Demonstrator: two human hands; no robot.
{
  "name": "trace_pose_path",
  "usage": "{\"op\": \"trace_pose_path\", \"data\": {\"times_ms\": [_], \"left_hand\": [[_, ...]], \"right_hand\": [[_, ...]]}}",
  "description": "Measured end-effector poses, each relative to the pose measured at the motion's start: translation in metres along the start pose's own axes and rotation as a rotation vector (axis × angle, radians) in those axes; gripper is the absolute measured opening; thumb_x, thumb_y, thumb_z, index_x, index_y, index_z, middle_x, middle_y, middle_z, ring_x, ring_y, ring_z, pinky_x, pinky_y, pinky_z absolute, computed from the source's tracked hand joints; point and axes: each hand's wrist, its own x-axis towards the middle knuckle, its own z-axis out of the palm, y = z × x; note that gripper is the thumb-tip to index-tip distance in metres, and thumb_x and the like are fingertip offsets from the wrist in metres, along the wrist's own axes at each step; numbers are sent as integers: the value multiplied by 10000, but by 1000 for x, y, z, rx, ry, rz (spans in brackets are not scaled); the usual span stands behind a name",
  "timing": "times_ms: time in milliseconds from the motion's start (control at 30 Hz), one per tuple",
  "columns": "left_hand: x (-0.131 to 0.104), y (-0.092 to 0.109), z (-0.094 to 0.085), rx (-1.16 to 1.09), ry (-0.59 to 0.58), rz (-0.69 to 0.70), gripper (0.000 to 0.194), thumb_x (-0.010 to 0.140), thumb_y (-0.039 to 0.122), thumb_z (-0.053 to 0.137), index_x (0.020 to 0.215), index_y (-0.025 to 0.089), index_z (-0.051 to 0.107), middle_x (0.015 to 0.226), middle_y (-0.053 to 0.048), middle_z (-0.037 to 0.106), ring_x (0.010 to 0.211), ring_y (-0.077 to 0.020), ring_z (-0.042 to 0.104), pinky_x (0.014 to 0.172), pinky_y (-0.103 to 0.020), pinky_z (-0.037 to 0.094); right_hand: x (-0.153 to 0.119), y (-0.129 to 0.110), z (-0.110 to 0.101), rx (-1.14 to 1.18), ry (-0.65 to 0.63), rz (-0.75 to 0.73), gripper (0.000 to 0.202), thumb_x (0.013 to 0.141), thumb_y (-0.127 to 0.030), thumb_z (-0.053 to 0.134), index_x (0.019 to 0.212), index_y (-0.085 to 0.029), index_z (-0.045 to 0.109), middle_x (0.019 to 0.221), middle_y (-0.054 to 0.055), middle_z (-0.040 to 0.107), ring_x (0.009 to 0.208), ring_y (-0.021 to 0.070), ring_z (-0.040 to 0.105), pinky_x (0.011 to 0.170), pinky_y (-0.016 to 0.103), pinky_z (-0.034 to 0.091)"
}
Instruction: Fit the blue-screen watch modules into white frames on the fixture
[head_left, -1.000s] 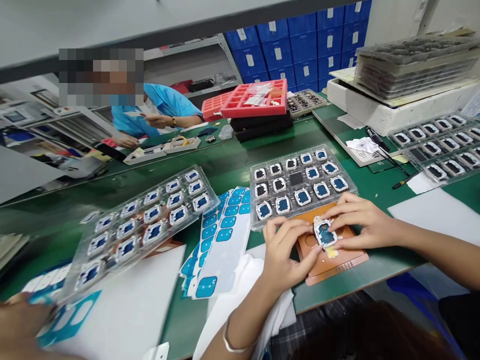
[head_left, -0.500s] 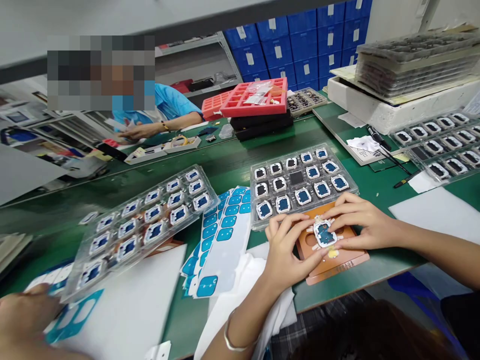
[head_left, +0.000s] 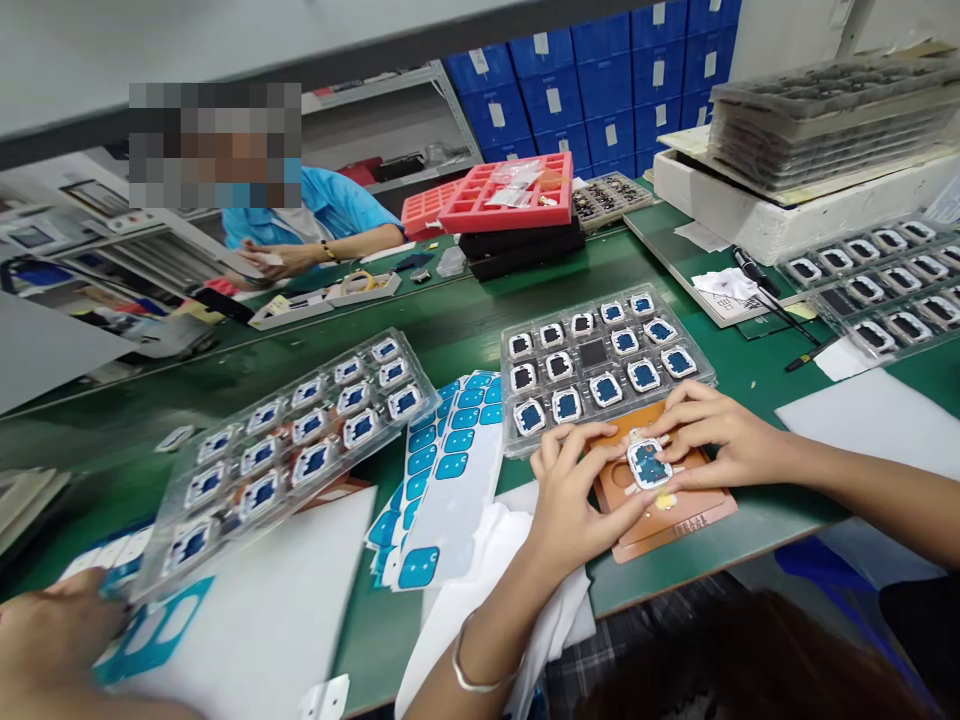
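A small white-framed square part [head_left: 649,464] with a blue, dark-notched face lies on an orange-brown fixture board [head_left: 679,515] near the table's front edge. My left hand [head_left: 574,490] holds its left side, thumb at the lower edge and fingers toward the upper left. From the right, my right hand [head_left: 705,440] closes on the same part, fingertips against its right edge. Behind my hands stands a clear plastic tray [head_left: 592,355] with rows of similar white-framed parts, some blue-faced, some dark. Blue sticker sheets [head_left: 457,440] lie left of my left hand.
Another clear tray [head_left: 300,430] of blue-faced parts sits tilted at left, near a co-worker's blurred hand [head_left: 60,640]. A white cloth [head_left: 495,580] lies by my left forearm. Across the table, a person in blue [head_left: 349,205] works beside red trays [head_left: 510,195]. A white foam box [head_left: 735,200] stands at right.
The view shifts slightly. My fingers stay around the white-framed part with little visible movement. The co-worker across the table has shifted their head and hands slightly.
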Motion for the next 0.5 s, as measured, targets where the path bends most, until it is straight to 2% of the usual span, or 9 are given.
{"op": "trace_pose_path", "data": {"times_ms": [67, 133, 267, 333, 400, 500], "left_hand": [[1, -3, -2, -64, -37, -3, 411, 785, 513, 738, 1119, 280, 679, 1240, -80, 588, 1178, -309, 423, 1005, -497, 333], [2, -5, -3, -135, -102, 14, 515, 785, 536, 733, 1239, 314, 635, 1308, -80, 536, 1221, -306, 408, 1051, -495, 320], [4, -6, -2, -82, -167, 52, 715, 797, 595, 691, 1441, 423, 434, 1457, -74, 368, 1304, -339, 313, 1097, -545, 266], [3, -6, 0, -23, -153, 74, 763, 812, 651, 631, 1485, 428, 351, 1487, -82, 321, 1307, -356, 285, 1082, -571, 258], [2, -6, 2, 10, -122, 95, 796, 835, 675, 570, 1521, 384, 290, 1485, -98, 334, 1294, -352, 289, 1074, -562, 258], [0, -6, -1, 31, -28, 151, 664, 885, 610, 519, 1468, 308, 415, 1413, -105, 459, 1241, -324, 341, 1059, -505, 263]], "right_hand": [[0, 0, 0, -1, 3, 8, 156, 861, -327, 745, 870, -178, 700, 1066, 87, 712, 955, 236, 512, 820, 397, 485], [-1, -1, 1, 5, 18, 26, 186, 849, -313, 745, 961, -177, 685, 1052, 88, 700, 964, 233, 514, 829, 389, 485], [-3, -1, 4, 82, 54, 139, 364, 791, -346, 770, 1087, -196, 620, 995, 77, 630, 939, 218, 560, 813, 355, 504], [-3, 1, 5, 210, 92, 223, 409, 767, -366, 787, 1083, -204, 584, 1014, 70, 607, 946, 207, 596, 835, 343, 513], [-4, 4, 5, 411, 124, 327, 435, 766, -375, 790, 1086, -207, 547, 1043, 65, 618, 969, 204, 627, 863, 336, 511], [-4, 9, 3, 739, 157, 484, 444, 778, -404, 777, 1085, -206, 524, 1013, 56, 672, 919, 203, 665, 851, 339, 504]]}}
